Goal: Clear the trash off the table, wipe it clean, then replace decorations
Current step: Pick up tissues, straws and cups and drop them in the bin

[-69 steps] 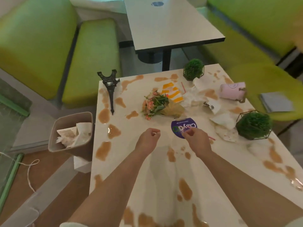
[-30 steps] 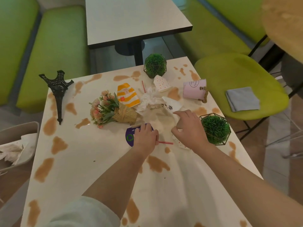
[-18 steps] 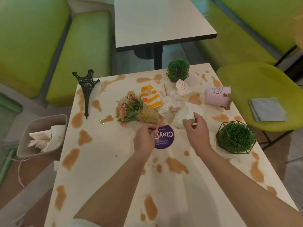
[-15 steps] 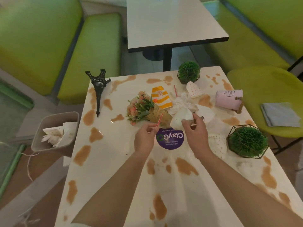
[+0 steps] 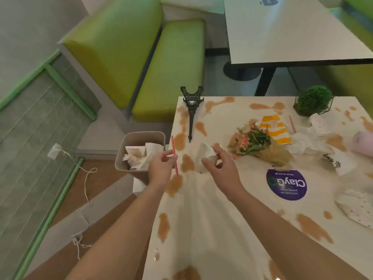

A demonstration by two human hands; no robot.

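Observation:
My left hand pinches a red straw upright at the table's left edge, beside the beige trash bin that holds crumpled paper. My right hand grips a white paper cup above the white table, which is covered in brown spills. On the table lie a flower bouquet, a black Eiffel Tower model, an orange-striped wrapper, crumpled napkins, a second red straw, a pink cup on its side and a plant ball in a wire frame.
A purple round sticker is on the table. A dotted paper piece lies at the right edge. Green benches and another table stand beyond. A white cord trails on the floor left of the bin.
My left hand picked up the red straw and my right hand took the white cup from the pile; both have moved left toward the bin, and my view has swung left.

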